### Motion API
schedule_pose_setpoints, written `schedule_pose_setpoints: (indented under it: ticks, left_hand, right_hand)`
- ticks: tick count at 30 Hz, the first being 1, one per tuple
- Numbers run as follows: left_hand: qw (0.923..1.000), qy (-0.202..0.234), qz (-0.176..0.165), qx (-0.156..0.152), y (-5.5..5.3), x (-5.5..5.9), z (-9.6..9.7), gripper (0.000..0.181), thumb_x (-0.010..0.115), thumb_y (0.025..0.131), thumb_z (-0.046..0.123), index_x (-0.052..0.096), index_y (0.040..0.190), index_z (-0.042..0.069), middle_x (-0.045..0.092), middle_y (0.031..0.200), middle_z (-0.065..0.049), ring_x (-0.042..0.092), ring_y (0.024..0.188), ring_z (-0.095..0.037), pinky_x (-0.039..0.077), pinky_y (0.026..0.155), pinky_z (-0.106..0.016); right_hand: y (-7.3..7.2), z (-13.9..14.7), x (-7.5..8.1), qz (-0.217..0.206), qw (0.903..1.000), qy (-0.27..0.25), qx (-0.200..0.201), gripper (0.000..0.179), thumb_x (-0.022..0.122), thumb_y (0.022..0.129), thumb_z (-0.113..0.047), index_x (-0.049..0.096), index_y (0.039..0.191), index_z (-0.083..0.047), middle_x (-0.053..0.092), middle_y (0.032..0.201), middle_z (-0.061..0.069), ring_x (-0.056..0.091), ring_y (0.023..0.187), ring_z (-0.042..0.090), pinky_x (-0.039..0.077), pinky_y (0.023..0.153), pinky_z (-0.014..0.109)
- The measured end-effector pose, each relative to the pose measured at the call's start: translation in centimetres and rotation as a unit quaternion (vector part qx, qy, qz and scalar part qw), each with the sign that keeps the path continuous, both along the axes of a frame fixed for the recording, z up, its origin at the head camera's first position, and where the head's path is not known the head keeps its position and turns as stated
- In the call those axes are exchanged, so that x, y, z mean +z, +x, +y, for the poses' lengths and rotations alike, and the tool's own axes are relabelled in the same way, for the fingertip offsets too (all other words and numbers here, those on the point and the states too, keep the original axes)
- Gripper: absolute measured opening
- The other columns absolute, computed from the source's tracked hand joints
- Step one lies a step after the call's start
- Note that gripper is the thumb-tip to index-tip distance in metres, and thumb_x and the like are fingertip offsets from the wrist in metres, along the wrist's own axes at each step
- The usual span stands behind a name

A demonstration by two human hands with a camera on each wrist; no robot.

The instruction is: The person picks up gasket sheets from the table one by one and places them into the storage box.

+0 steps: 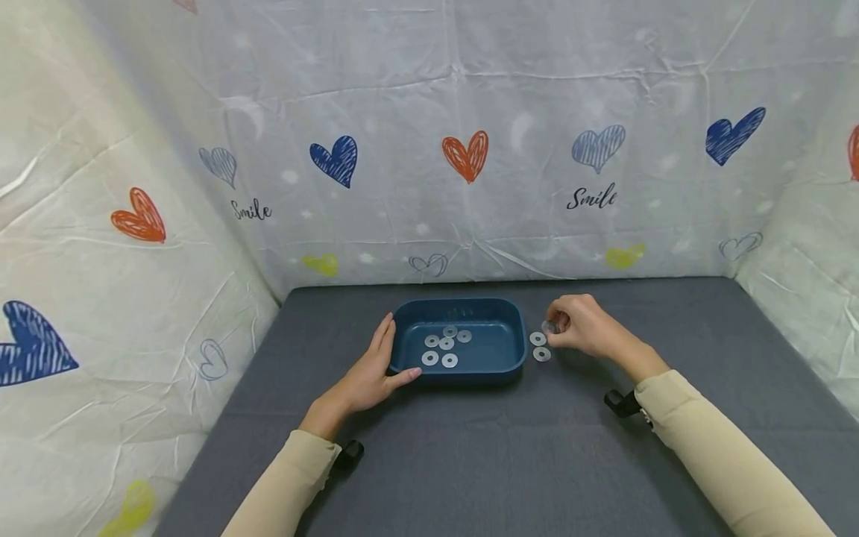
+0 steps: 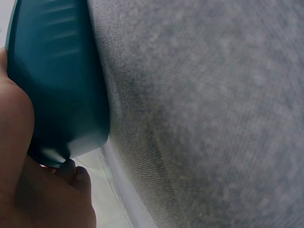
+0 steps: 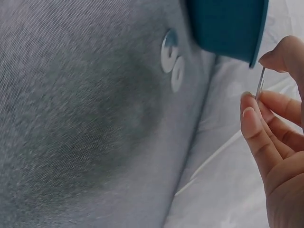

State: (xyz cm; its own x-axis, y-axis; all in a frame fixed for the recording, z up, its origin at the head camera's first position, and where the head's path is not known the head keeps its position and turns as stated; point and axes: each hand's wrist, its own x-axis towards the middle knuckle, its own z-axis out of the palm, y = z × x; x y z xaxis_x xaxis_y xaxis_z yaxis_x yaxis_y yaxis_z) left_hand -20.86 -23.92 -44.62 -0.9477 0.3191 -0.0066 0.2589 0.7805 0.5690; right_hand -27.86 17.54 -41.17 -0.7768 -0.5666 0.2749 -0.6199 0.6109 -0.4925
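A dark blue rectangular tray [image 1: 493, 367] stands on the table with several flat metal washers [image 1: 450, 361] lying inside, towards its left half. My left hand [image 1: 376, 373] holds the tray's left end, its thumb on the near rim and its fingers along the left side; in the left wrist view the hand [image 2: 45, 190] wraps the tray's corner [image 2: 57, 85]. To the right of the tray, my right hand [image 1: 587, 326] pinches one washer [image 3: 260, 83] on edge between thumb and fingertips, raised above the table. Two more washers [image 1: 541, 354] lie on the cloth between tray and right hand.
A grey cloth [image 1: 470, 462] covers the table. Behind it hangs a white curtain [image 1: 403, 209] printed with hearts, and further curtain closes in the left and right sides. Dark straps [image 1: 622, 403] sit at both wrists.
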Motion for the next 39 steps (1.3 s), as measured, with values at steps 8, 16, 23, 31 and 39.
schedule_pose_setpoints:
  ticks: [8, 16, 23, 31, 39]
  left_hand:
    - [1.0, 0.004, -0.002, -0.001, 0.1, 0.1, 0.1, 0.111, 0.067, 0.096, 0.055, -0.005, 0.164, 0.004, -0.012, 0.171, -0.012, 0.012, 0.155, -0.038, 0.022, 0.119, -0.057]
    - [1.0, 0.005, 0.004, -0.004, 0.0, -0.1, 0.0, 0.11, 0.068, 0.096, 0.052, -0.005, 0.164, 0.004, -0.011, 0.171, -0.013, 0.013, 0.155, -0.039, 0.022, 0.119, -0.059]
    - [1.0, 0.003, 0.005, -0.002, 0.1, 0.0, -0.1, 0.11, 0.067, 0.097, 0.051, -0.007, 0.163, 0.004, -0.014, 0.171, -0.01, 0.013, 0.155, -0.038, 0.024, 0.119, -0.057]
    - [1.0, 0.003, 0.007, 0.003, 0.2, -0.1, 0.0, 0.109, 0.068, 0.097, 0.048, -0.006, 0.163, 0.004, -0.011, 0.171, -0.013, 0.013, 0.155, -0.038, 0.024, 0.119, -0.058]
    - [1.0, 0.001, 0.005, 0.006, 0.3, -0.3, 0.2, 0.11, 0.068, 0.097, 0.05, -0.005, 0.163, 0.003, -0.012, 0.171, -0.013, 0.013, 0.155, -0.038, 0.024, 0.12, -0.057]
  right_hand:
    - [0.6, -1.5, 1.1, 0.0, 0.9997, -0.013, 0.023, 0.015, 0.076, 0.082, -0.007, 0.072, 0.096, -0.003, 0.063, 0.078, 0.002, 0.055, 0.068, 0.011, 0.05, 0.065, 0.032]
    - [0.9, -3.5, 1.5, 0.01, 0.9979, -0.03, 0.056, 0.013, 0.075, 0.083, -0.006, 0.072, 0.096, -0.003, 0.063, 0.079, 0.003, 0.055, 0.068, 0.01, 0.051, 0.065, 0.031]
    - [0.6, -6.0, 1.8, 0.0, 0.9961, -0.033, 0.081, 0.014, 0.076, 0.086, -0.007, 0.072, 0.098, -0.003, 0.066, 0.084, 0.004, 0.058, 0.071, 0.011, 0.053, 0.067, 0.031]
    - [-0.1, -9.0, 1.0, -0.023, 0.9954, 0.003, 0.093, 0.015, 0.075, 0.089, -0.01, 0.074, 0.102, -0.002, 0.071, 0.092, 0.008, 0.061, 0.072, 0.01, 0.054, 0.071, 0.03]
    - [-0.6, -11.1, -0.8, -0.047, 0.9944, 0.029, 0.09, 0.018, 0.075, 0.09, -0.01, 0.074, 0.104, 0.0, 0.072, 0.097, 0.009, 0.061, 0.073, 0.008, 0.054, 0.07, 0.028]
